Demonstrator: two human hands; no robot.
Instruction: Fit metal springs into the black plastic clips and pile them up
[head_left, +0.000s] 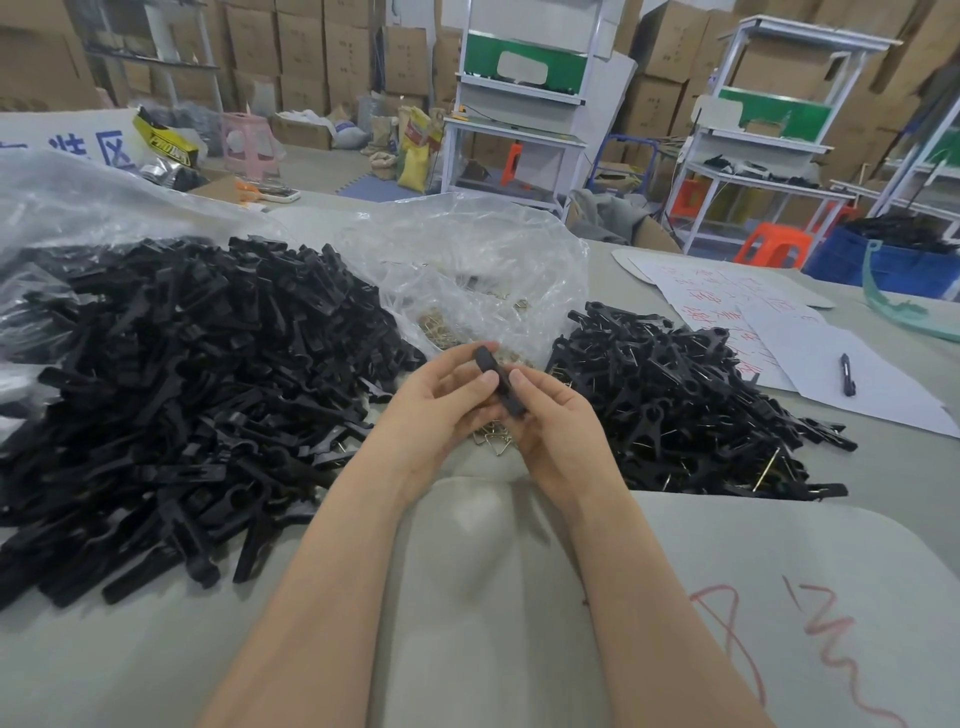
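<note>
Both hands hold one black plastic clip (500, 380) above the table's middle. My left hand (439, 402) grips its upper end, thumb on top. My right hand (553, 423) curls round its lower end. Under the hands lie a few loose brass-coloured metal springs (492, 437). A large heap of bare black clips (171, 395) spreads over the left of the table. On the right sits a smaller pile of clips with springs fitted (691, 405). Behind the hands a clear plastic bag (467, 270) holds more springs (441, 325).
White sheets with red writing (769, 332) and a black pen (847, 375) lie at the right. A green strap (883, 306) sits beyond them. The grey table cover (467, 597) is marked with red scrawl near the front right. Shelving, stools and cartons fill the background.
</note>
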